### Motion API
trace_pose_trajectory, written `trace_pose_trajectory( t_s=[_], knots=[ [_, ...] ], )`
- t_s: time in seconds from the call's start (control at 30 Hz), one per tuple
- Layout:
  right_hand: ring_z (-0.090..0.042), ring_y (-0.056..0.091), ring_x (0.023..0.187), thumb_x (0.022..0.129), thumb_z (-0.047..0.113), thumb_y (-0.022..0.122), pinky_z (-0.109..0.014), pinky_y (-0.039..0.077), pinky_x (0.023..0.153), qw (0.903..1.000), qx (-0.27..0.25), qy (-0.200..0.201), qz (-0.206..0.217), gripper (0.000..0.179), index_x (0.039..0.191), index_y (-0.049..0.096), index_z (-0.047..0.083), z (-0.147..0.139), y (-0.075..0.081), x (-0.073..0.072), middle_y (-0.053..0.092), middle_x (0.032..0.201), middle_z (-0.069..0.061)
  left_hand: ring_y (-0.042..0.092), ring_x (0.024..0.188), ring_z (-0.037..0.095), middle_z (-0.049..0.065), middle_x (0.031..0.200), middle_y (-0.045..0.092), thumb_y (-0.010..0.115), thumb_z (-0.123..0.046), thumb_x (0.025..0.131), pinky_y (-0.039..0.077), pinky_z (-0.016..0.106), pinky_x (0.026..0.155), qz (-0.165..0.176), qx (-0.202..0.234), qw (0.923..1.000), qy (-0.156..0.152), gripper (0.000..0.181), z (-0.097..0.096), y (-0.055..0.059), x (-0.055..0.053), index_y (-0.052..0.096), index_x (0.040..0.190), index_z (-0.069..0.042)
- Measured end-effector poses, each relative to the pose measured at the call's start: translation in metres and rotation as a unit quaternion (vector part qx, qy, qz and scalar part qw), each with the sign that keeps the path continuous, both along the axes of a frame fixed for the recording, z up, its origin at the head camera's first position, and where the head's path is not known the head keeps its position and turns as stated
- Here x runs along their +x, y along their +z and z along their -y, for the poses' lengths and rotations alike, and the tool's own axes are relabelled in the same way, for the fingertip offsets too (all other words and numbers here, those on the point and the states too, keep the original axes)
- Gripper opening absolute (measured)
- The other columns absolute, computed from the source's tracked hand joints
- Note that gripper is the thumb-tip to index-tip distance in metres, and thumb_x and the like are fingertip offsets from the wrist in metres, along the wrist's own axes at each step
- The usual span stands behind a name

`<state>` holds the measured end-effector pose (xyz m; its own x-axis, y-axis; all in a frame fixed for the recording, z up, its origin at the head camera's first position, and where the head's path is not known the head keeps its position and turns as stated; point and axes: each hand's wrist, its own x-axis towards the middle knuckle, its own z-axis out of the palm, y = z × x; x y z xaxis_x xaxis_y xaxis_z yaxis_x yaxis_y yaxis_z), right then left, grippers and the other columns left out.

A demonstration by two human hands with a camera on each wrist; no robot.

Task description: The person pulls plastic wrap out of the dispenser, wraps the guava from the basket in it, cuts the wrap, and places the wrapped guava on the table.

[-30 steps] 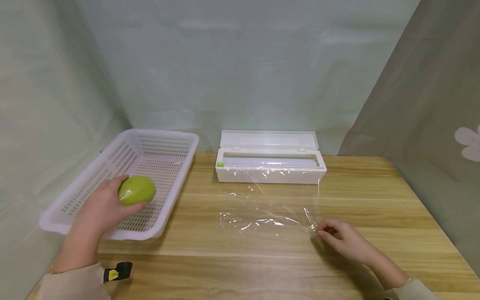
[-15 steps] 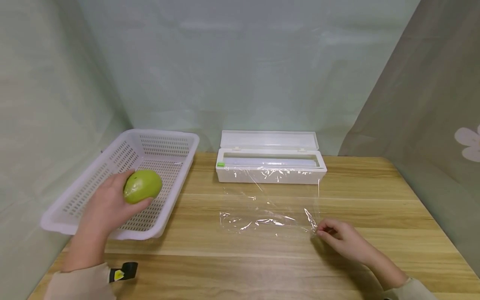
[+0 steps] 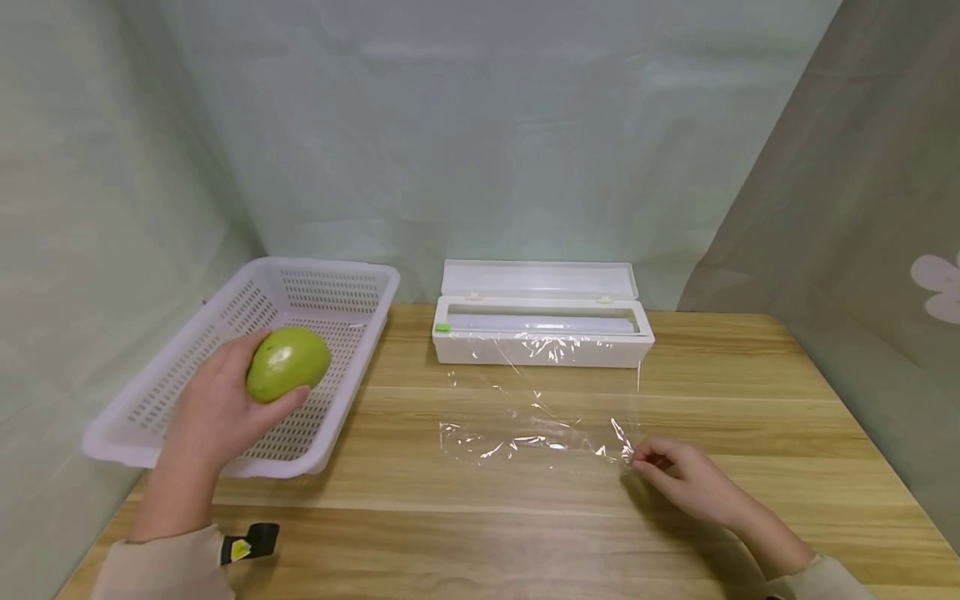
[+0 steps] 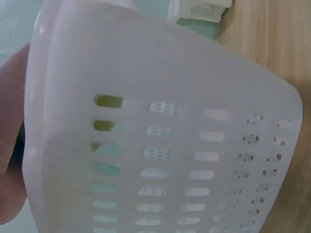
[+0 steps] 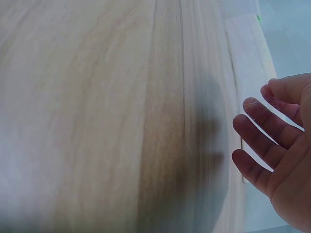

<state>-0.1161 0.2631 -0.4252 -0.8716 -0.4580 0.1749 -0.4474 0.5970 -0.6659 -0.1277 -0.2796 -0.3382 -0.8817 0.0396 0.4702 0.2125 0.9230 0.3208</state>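
Observation:
My left hand (image 3: 225, 400) grips a smooth, oval green fruit (image 3: 288, 364), mango-like in shape, between thumb and fingers. Hand and fruit are over the white slotted basket (image 3: 352, 375); the basket's wall hides most of both in the left wrist view. At the right, my right hand (image 3: 693, 479) pinches the near right corner of a clear sheet of cling film (image 3: 540, 417) between thumb and index finger. Its other fingers (image 5: 260, 141) are spread in the right wrist view. The film runs out from a white dispenser box (image 3: 540, 354), whose lid stands open over the roll.
A green slider (image 3: 442, 329) sits at the left end of the dispenser's front edge. The wooden table (image 3: 480, 542) ends at a right side edge, and a grey-green sheet (image 3: 525, 150) hangs behind and around it.
My left hand has lifted the fruit slightly up and to the right above the basket. The right hand and the pulled-out film have stayed nearly still.

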Motion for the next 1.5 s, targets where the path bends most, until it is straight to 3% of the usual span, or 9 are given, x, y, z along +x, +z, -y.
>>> trace_pose_trajectory(
  t_s=[0.63, 0.97, 1.33, 1.5],
  knots=[
    [0.001, 0.057, 0.079, 0.091, 0.012, 0.062, -0.021, 0.053, 0.067, 1.0, 0.0, 0.002, 0.001, 0.005, 0.088, 0.064, 0.016, 0.002, -0.002, -0.001, 0.066, 0.085, 0.005, 0.053, 0.09, 0.033, 0.019, 0.114, 0.059, 0.084, -0.025, 0.062, 0.042, 0.049, 0.069, -0.069, 0.005, 0.9964, -0.048, 0.081, -0.023, 0.009, -0.001, 0.048, 0.132, -0.004],
    [0.001, 0.057, 0.08, 0.091, 0.011, 0.061, -0.021, 0.052, 0.067, 1.0, -0.002, 0.003, 0.004, 0.006, 0.088, 0.063, 0.016, 0.002, -0.001, -0.001, 0.065, 0.085, 0.005, 0.054, 0.091, 0.027, 0.012, 0.111, 0.062, 0.084, -0.025, 0.059, 0.043, 0.045, 0.073, -0.116, 0.007, 0.9891, -0.091, 0.078, -0.045, 0.014, -0.005, 0.052, 0.127, -0.005],
    [-0.001, 0.057, 0.078, 0.091, 0.01, 0.061, -0.02, 0.052, 0.066, 0.9999, -0.011, 0.008, -0.004, 0.007, 0.088, 0.063, 0.016, 0.003, -0.002, -0.001, 0.066, 0.084, 0.004, 0.051, 0.099, 0.026, 0.011, 0.12, 0.057, 0.086, -0.028, 0.065, 0.043, 0.045, 0.082, -0.075, 0.034, 0.9913, -0.102, 0.081, -0.069, 0.011, -0.009, 0.047, 0.134, -0.009],
    [0.0, 0.057, 0.078, 0.09, 0.01, 0.062, -0.02, 0.052, 0.066, 0.9999, -0.011, 0.004, -0.004, 0.007, 0.088, 0.064, 0.016, 0.003, -0.004, -0.001, 0.065, 0.085, 0.005, 0.052, 0.103, 0.027, 0.011, 0.124, 0.056, 0.085, -0.028, 0.066, 0.043, 0.047, 0.085, -0.081, 0.038, 0.9889, -0.118, 0.081, -0.076, 0.01, -0.011, 0.046, 0.134, -0.009]
  ],
)
